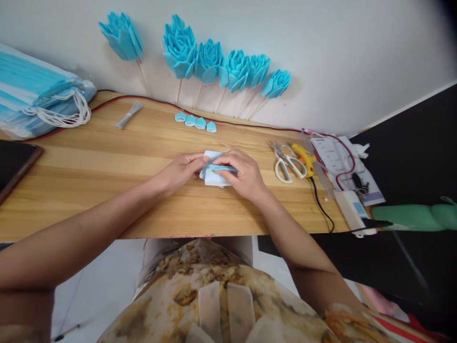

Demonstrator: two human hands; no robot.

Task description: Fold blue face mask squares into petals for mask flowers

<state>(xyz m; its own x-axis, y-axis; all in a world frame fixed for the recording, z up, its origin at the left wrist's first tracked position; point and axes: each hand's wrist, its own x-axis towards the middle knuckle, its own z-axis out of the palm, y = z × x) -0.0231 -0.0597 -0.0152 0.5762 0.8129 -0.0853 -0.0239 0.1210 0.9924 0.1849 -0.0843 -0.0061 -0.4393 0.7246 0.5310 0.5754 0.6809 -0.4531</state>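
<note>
A white sheet folded over with a light-blue inside, seemingly a face mask (214, 179), is between my hands just above the wooden table (171, 209). My left hand (182, 170) pinches its left edge between thumb and fingers. From the right, my right hand (245, 171) grips the fold, its fingers and thumb closed over the upper and lower flaps. Four-sided small folded blue petals (200, 123) lie in a short row behind my hands. Part of the mask is hidden beneath my fingers.
Several blue flowers on sticks (207, 62) lean against the wall. Left are a bag of masks (39, 90), a bundle of ties (129, 115) and a dark tablet (16, 164). Right are scissors (285, 164), a yellow glue gun (303, 159), a power strip (353, 209) and a green bottle (410, 217).
</note>
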